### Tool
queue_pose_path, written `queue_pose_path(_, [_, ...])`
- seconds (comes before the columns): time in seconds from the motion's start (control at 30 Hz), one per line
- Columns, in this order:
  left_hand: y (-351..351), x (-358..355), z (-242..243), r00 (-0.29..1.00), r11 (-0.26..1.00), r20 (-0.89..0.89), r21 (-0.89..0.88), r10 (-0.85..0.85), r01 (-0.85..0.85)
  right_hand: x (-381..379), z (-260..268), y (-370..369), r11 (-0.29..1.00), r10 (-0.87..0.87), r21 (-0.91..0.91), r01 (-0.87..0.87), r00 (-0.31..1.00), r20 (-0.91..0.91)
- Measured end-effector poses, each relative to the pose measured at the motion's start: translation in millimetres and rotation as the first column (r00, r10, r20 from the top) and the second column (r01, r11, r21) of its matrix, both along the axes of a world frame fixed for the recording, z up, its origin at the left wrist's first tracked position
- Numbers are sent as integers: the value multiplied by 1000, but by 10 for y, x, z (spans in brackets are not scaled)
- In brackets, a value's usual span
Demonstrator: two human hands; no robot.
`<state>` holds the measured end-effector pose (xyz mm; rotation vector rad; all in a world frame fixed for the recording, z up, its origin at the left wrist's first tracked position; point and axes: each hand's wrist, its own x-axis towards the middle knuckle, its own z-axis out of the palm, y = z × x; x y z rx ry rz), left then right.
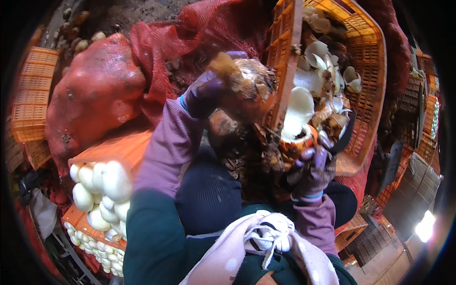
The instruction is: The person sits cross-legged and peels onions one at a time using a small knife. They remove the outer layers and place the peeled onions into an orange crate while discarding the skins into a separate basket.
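My left hand [207,91], in a purple glove, grips a large onion-like bulb [251,87] with brown, flaking skin, beside the near wall of an orange plastic crate [367,82]. Another brown bulb [223,123] shows just below it, partly in shadow. Low at the crate's near corner, my gloved right hand [315,167] has its fingers closed around a knife with a dark curved blade [346,132]. Against those fingers lies an orange-brown cut piece of bulb [301,140]; whether they hold it too I cannot tell. White peeled layers [299,107] and brown skins fill the tilted crate.
A red mesh sack [96,89] bulges at the left, its loose netting [199,28] spread behind my left hand. Peeled white bulbs [103,188] crowd an orange crate [117,148] beside my left arm, above more white bulbs [96,249]. Stacked crates [413,85] stand far right.
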<state>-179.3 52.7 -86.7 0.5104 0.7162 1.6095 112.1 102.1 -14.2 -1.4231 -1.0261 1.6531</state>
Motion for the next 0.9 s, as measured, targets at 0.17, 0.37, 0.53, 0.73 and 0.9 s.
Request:
queue_pose_path(0.17, [-89, 311, 927, 989, 985, -126, 144, -73, 91, -83, 331, -108, 978, 182, 132, -161, 968, -172])
queue_pose_path(0.37, [-290, 854, 1454, 856, 976, -469, -122, -218, 182, 30, 563, -443, 952, 237, -64, -299, 853, -465])
queue_pose_path(0.53, [-515, 1502, 1432, 858, 978, -508, -204, -74, -36, 338, 580, -526, 914, 173, -140, -380, 680, -712])
queue_pose_path(0.73, [-621, 1836, 1267, 691, 959, -720, -144, 67, -243, 425, 291, -548, 922, 173, -212, -325, 833, -525])
queue_pose_path(0.9, [-583, 1881, 1431, 889, 965, -450, -184, 84, -185, 412, 498, -517, 881, 241, -267, -390, 857, -455])
